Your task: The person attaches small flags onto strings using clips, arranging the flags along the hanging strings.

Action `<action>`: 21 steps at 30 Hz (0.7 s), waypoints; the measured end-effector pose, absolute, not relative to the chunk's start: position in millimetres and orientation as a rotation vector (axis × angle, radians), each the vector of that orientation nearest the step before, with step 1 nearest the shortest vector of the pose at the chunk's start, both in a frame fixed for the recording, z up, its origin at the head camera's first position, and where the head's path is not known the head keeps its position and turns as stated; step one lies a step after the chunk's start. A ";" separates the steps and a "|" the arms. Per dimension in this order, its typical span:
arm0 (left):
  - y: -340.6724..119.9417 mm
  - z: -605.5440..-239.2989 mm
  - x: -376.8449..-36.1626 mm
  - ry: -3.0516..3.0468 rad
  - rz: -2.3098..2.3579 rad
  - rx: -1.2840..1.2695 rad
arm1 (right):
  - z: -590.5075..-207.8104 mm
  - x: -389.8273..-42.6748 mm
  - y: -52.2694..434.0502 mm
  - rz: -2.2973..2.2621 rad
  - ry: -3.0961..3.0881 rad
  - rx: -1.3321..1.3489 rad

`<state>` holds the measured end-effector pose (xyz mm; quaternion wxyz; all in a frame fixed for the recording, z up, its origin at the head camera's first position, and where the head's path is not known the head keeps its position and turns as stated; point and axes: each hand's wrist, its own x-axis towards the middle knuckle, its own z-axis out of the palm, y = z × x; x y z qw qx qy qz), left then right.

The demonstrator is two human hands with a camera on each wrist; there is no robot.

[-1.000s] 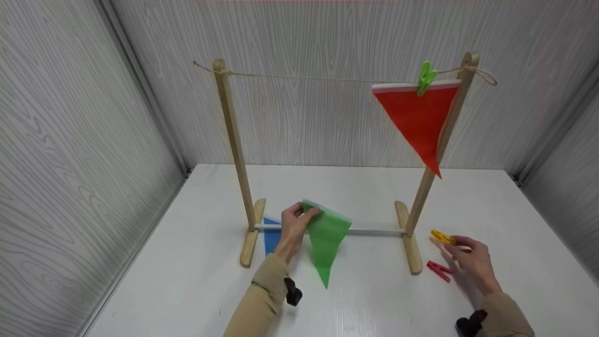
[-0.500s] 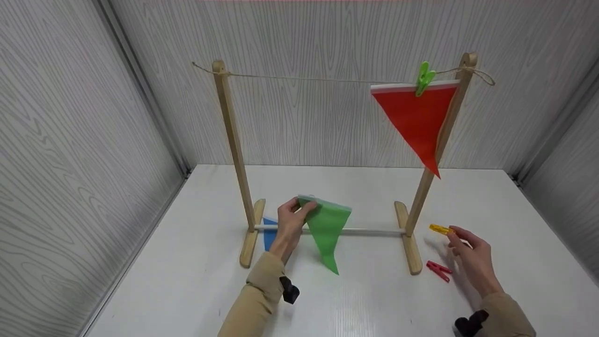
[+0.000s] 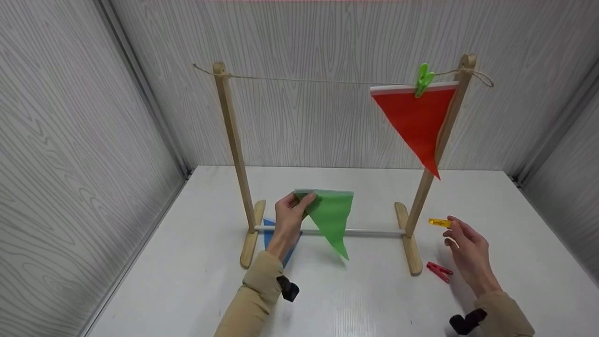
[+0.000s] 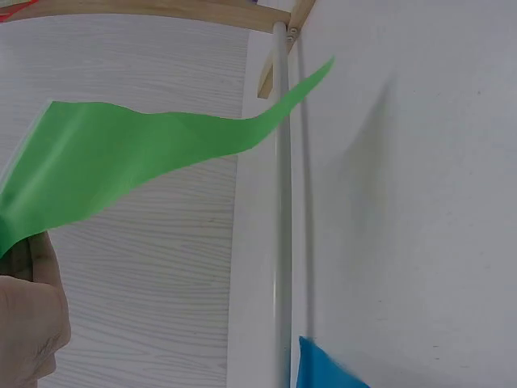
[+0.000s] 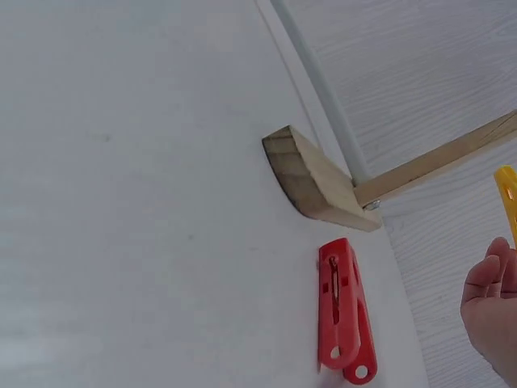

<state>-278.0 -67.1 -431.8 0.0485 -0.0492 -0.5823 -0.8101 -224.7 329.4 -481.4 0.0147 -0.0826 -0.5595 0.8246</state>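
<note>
My left hand (image 3: 291,220) pinches the left end of the white top strip of a green pennant (image 3: 332,213), which hangs point down above the table. In the left wrist view the green pennant (image 4: 121,158) streams out from the fingers. My right hand (image 3: 470,252) holds a yellow clothespin (image 3: 440,223) between thumb and index finger; part of it shows at the right edge of the right wrist view. On the table beside this hand lies a red clothespin (image 3: 439,271). A blue pennant (image 3: 268,234) lies under the left forearm, partly hidden.
A wooden stand has a left post (image 3: 236,150), a right post (image 3: 421,201) and a white crossbar (image 3: 374,232). Twine (image 3: 299,80) runs between the post tops. A green clothespin (image 3: 424,80) fastens a red pennant (image 3: 416,117) to it near the right post.
My left hand has raised the green pennant, and its top edge has turned from slanted to nearly level. My right hand has lifted the yellow clothespin slightly off the table.
</note>
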 end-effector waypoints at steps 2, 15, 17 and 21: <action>-67.2 -428.1 -276.2 -1.765 -2.469 -0.164 | -477.5 -224.4 324.9 2.639 -1.601 -0.232; -69.4 -409.0 -270.1 -1.691 -2.474 -0.192 | -457.0 -220.8 304.1 2.812 -1.194 -0.099; -69.7 -406.6 -269.6 -1.682 -2.469 -0.193 | -454.2 -219.8 300.7 2.805 -1.177 -0.041; -69.9 -401.1 -267.8 -1.654 -2.472 -0.198 | -447.7 -218.4 294.5 2.820 -1.111 0.068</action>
